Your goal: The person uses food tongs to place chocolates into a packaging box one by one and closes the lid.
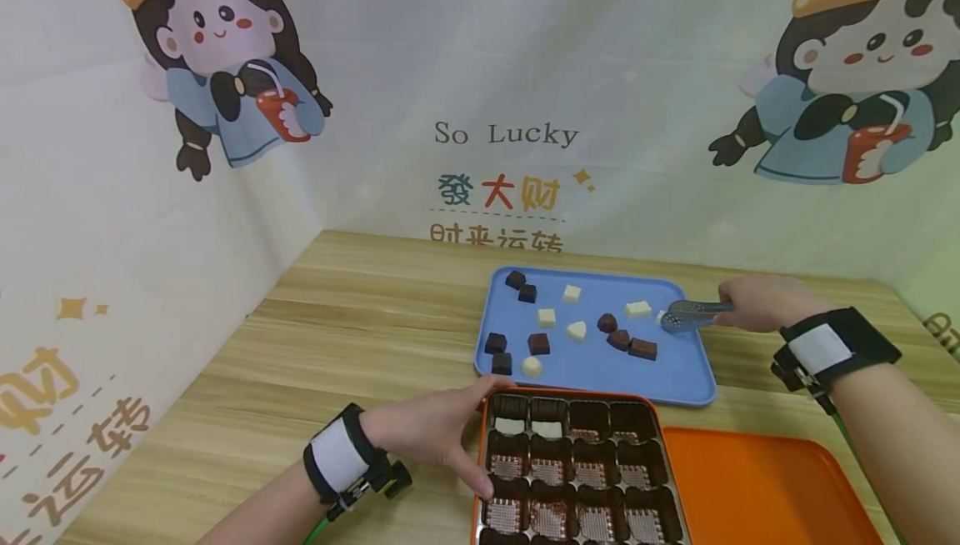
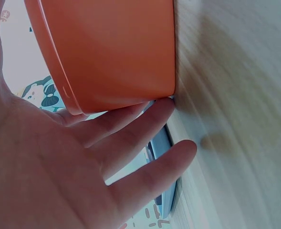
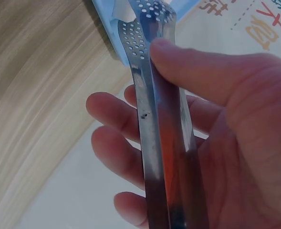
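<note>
My right hand (image 1: 761, 302) grips metal tongs (image 3: 147, 114) with perforated heads, thumb on one side and fingers on the other. At the right of the blue tray (image 1: 585, 391), the tong heads are at a small white chocolate (image 1: 660, 317), partly hidden by them. In the right wrist view a white piece (image 3: 123, 10) shows between the heads. My left hand (image 1: 438, 427) touches the far left corner of an orange box (image 2: 107, 52), its fingers fairly straight along the wall and the thumb at the left rim. Inside is a brown compartment insert (image 1: 551, 450).
White chocolates (image 1: 572, 293) and dark chocolates (image 1: 538, 343) lie scattered on the blue tray. Two far-left compartments hold white pieces (image 1: 547, 429). An orange tray (image 1: 757, 478) lies right of the box. Printed cloth (image 1: 390, 70) hangs behind the wooden table (image 1: 360, 295).
</note>
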Demonstrator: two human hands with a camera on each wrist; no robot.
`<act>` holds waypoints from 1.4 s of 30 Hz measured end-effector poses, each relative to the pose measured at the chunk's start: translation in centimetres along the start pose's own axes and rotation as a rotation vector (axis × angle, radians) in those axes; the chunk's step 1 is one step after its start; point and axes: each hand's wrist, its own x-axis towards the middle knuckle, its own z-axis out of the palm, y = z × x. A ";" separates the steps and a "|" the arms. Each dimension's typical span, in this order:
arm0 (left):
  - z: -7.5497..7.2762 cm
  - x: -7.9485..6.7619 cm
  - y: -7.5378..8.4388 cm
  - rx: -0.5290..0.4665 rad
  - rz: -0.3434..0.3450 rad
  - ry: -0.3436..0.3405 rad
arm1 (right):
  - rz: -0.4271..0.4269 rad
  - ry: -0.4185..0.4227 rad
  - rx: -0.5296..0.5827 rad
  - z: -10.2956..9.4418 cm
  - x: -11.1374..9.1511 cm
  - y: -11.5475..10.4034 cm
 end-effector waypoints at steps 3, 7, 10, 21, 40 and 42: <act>0.0 0.0 0.1 -0.003 -0.005 0.001 | -0.021 0.020 -0.020 0.1 -0.1 0.1; 0.0 0.0 0.1 0.004 -0.001 0.007 | -0.035 0.058 -0.036 0.5 -0.2 0.1; 0.1 0.0 0.1 0.011 -0.001 0.011 | -0.054 0.102 -0.018 0.8 -0.5 0.1; 0.1 0.3 0.1 -0.002 -0.019 0.026 | -0.108 0.193 0.055 -0.8 -2.9 -0.7; -0.1 0.6 -0.5 -0.037 -0.027 0.051 | -0.398 0.229 -0.142 -3.5 -7.4 -11.8; -0.2 0.6 -0.4 -0.034 -0.028 0.052 | -0.407 0.214 -0.162 -3.5 -7.5 -12.7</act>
